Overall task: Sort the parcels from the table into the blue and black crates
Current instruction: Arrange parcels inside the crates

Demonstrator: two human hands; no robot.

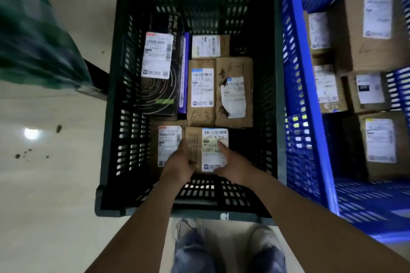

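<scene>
Small cardboard parcel (193, 142) is low-centre of frame inside black crate (115, 117); L hand (178, 165) grips its left edge, R hand (231, 167) pinches right side, thumb on label (214, 150). Set it flat beside neighbouring box (169, 146), label up, then release.

Dim overall, with a round glare spot on the floor (31, 133). Motion blur smears the green cloth (33, 35) and the blue crate (310, 95), and the edges bow outward.
</scene>
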